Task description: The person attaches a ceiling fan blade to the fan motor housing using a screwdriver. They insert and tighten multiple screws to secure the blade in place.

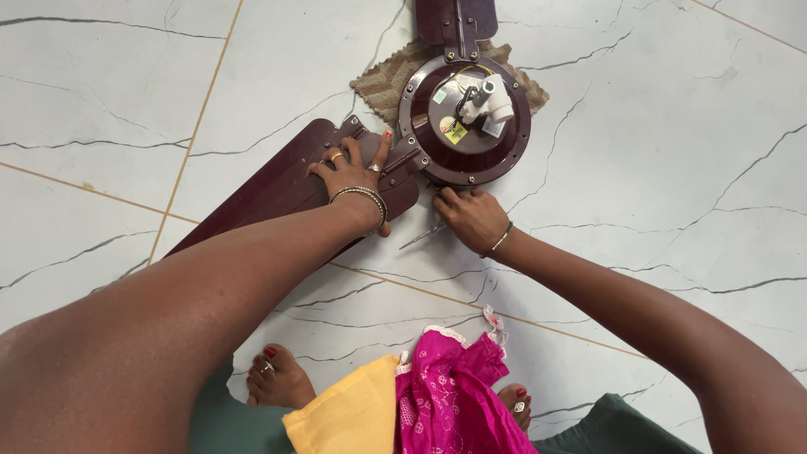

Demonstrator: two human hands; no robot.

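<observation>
Head view: a maroon ceiling fan motor (465,118) lies on the tiled floor (672,168) on a brown cloth (382,82), two blades attached. Left hand (353,172) presses flat, released, on the blade (286,181); right hand (471,217) is clenched on a thin tool (420,237) at the motor's rim, so the work looks unfinished

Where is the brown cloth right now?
In the head view, the brown cloth lies on the tiled floor near the top middle, tucked under the fan motor, just above the left hand pressing the fan blade.
</observation>
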